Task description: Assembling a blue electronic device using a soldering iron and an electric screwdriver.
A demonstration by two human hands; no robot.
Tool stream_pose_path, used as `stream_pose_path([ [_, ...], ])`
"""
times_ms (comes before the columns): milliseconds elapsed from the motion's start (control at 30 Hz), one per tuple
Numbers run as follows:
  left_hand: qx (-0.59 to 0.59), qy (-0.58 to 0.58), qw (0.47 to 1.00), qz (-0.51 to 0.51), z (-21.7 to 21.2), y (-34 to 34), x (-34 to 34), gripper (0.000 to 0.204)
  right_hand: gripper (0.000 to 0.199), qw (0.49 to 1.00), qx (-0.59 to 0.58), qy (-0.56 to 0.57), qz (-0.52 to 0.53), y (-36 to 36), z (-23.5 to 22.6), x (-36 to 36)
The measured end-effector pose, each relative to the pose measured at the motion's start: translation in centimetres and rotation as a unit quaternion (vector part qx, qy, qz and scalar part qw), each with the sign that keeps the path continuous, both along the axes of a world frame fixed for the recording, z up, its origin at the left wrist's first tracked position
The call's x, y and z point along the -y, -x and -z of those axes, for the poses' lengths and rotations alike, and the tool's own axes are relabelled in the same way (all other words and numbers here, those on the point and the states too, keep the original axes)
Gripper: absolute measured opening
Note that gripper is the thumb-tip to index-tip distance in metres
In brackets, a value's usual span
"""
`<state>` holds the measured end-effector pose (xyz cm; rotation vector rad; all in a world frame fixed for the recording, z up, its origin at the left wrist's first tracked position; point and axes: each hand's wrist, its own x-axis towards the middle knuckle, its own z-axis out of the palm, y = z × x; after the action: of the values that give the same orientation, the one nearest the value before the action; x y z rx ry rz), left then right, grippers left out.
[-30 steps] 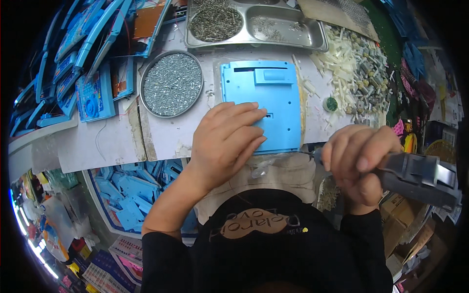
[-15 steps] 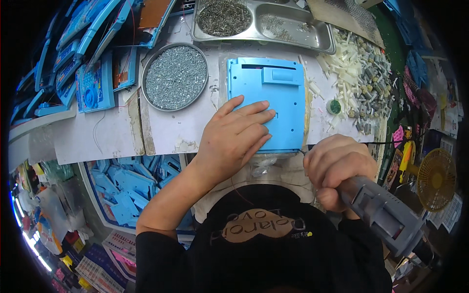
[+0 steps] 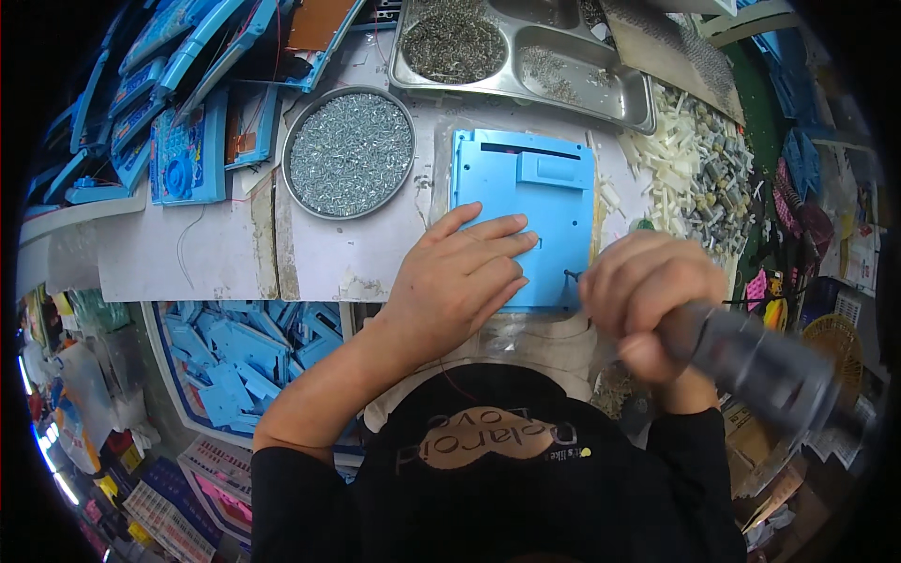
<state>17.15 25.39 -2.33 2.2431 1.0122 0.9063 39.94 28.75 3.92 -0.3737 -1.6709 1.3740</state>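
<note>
A light blue plastic casing [image 3: 554, 220] lies flat on the bench, with screw holes, a dark slot and a raised block at its far end. Spread across its left side, my left hand [image 3: 469, 263] rests with fingers stretched out, pressing on the casing. My right hand [image 3: 652, 296] is closed around a grey electric screwdriver [image 3: 760, 361], which is blurred by motion. The dark bit [image 3: 572, 275] points at the casing's near right corner; whether a screw sits on its tip is too small to tell.
Left of the casing stands a round metal dish of screws [image 3: 349, 155]. A steel compartment tray [image 3: 526, 89] lies behind. White plastic pieces and small motors [image 3: 699, 169] heap at right. More blue casings [image 3: 192, 150] pile at far left; a bin of blue parts [image 3: 235, 361] sits below the bench.
The screwdriver bit has come from beside the casing's near edge to over its near right corner. The whole view has shifted slightly. My left hand stays on the casing.
</note>
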Motion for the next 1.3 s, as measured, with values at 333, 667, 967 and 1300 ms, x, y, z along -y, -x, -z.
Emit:
stream_pose_path([
  [333,-0.004,0.013,1.000,-0.003,0.0,-0.1,0.0,0.014,0.023,0.997,0.001,0.026,0.079,0.1,0.5,-2.3],
  [667,-0.006,0.025,1.000,0.003,-0.3,0.0,0.0,0.017,0.016,0.993,-0.102,0.011,0.054,0.2,0.6,-9.4],
  [967,0.005,0.024,1.000,-0.005,0.1,0.0,0.2,0.017,0.013,0.998,0.025,0.021,0.062,0.7,1.3,-10.3],
  [1300,0.042,-0.010,0.998,-0.037,1.5,0.0,0.6,0.015,0.027,0.997,-0.076,-0.007,0.006,0.2,-1.8,-4.3],
])
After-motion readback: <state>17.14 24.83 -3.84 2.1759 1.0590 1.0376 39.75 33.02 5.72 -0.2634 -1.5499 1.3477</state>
